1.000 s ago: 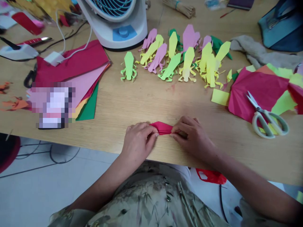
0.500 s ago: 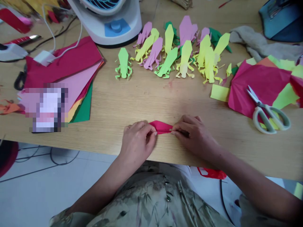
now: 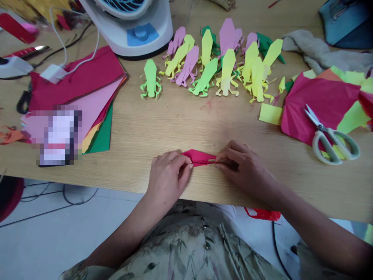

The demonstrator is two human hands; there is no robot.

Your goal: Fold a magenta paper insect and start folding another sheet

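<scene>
A narrow folded piece of crimson paper (image 3: 198, 155) lies near the table's front edge, between my two hands. My left hand (image 3: 170, 169) pinches its left part between thumb and fingers. On the other side, my right hand (image 3: 237, 161) pinches the tapered right end. Long creases run along the paper's lower side, and a small pale gap shows close to the right fingertips. Both its ends are partly hidden by my fingers. Beyond it stand several folded paper insects, among them a light green one (image 3: 150, 79) and a yellow one (image 3: 227, 74).
White-handled scissors (image 3: 335, 142) lie partly open on crumpled crimson paper (image 3: 317, 103) at right. On the left, a blurred-out phone (image 3: 60, 136) rests on stacked coloured paper (image 3: 99, 101) near a white charger (image 3: 54, 74). A small fan (image 3: 142, 42) stands at the back.
My right hand has slid slightly right along the crimson paper, so more of its tapered end shows. My left hand keeps its pinch in about the same place.
</scene>
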